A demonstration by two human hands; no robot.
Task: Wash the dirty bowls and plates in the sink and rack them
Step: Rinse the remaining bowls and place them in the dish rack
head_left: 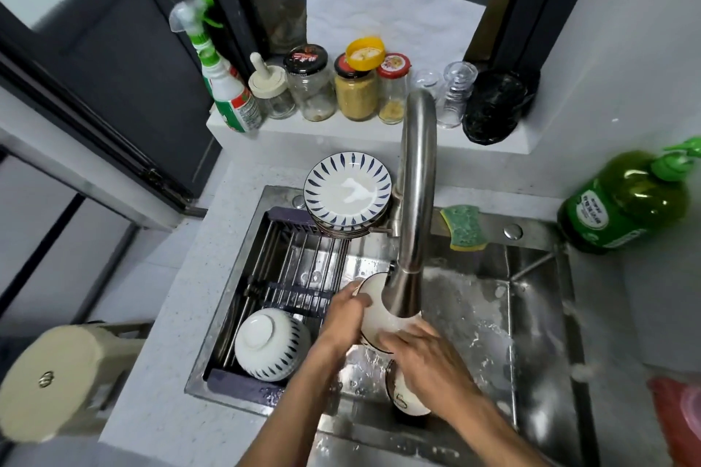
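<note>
Under the steel faucet (pixel 415 201) I hold a white bowl (pixel 373 311) tilted over the sink (pixel 531 299). My left hand (pixel 343 315) grips its left rim. My right hand (pixel 421 349) lies across its lower inside, fingers spread and blurred. Another white bowl (pixel 402 396) sits in the sink below my right wrist, partly hidden. On the dark rack (pixel 296 262) over the sink's left side, a blue-striped bowl (pixel 269 343) rests upside down at the front. A stack of blue-striped plates (pixel 347 193) stands at the rack's far end.
A green-and-yellow sponge (pixel 464 227) lies on the sink's back ledge. A green dish-soap bottle (pixel 626 201) stands at the right. Jars (pixel 354 87), glasses and a spray bottle (pixel 223 80) line the window sill. A beige stool (pixel 60 379) is at lower left.
</note>
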